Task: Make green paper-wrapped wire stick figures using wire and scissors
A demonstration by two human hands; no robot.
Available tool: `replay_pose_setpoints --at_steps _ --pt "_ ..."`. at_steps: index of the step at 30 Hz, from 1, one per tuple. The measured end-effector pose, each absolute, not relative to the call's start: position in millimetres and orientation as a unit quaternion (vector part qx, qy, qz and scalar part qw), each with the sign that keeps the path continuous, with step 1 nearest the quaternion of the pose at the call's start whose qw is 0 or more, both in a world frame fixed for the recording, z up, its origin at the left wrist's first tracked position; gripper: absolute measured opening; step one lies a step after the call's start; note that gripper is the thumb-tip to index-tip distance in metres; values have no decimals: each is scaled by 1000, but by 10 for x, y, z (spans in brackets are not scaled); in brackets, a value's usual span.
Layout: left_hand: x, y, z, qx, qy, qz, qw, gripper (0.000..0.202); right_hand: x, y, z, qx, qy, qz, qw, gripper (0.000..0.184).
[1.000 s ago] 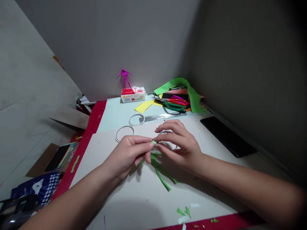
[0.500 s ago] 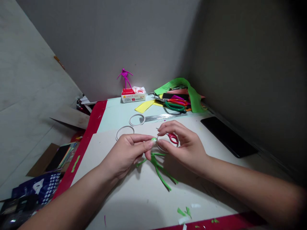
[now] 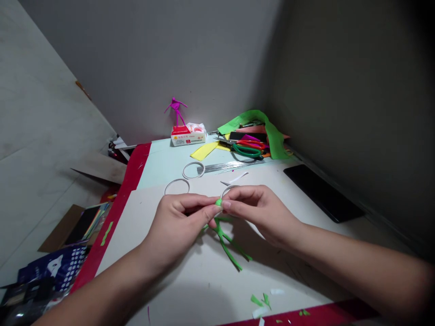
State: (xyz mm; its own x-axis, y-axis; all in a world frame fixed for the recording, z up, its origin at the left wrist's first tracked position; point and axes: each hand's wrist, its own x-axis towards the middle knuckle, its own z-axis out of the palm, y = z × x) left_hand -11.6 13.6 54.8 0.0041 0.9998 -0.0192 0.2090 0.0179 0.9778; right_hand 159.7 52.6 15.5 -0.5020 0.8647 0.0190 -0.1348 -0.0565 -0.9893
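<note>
Between both hands is a small green stick figure, wrapped in what looks like paper strip, its round head up and its thin legs hanging toward the table. My left hand pinches it just under the head. The thumb and forefinger of my right hand are closed at the right side of the head. Whether a strip end lies between those fingers is too small to make out. Behind my hands lie tape rings, and the tip of small scissors shows past my right fingers, the rest covered.
A magenta figure stands on a small box at the back. Green-handled scissors, coloured strips and thin wires lie right of it. A black phone rests at the right; paper scraps lie near the front edge.
My right hand has closed from spread fingers into a pinch against the figure's head. A white strip now lies behind it on the table. My left hand keeps its hold.
</note>
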Motion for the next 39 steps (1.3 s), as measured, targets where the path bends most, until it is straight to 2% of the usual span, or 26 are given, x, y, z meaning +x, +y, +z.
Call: replay_pose_setpoints --at_steps 39 --pt "-114 86 468 605 538 479 339 10 1622 554 142 -284 -615 623 391 15"
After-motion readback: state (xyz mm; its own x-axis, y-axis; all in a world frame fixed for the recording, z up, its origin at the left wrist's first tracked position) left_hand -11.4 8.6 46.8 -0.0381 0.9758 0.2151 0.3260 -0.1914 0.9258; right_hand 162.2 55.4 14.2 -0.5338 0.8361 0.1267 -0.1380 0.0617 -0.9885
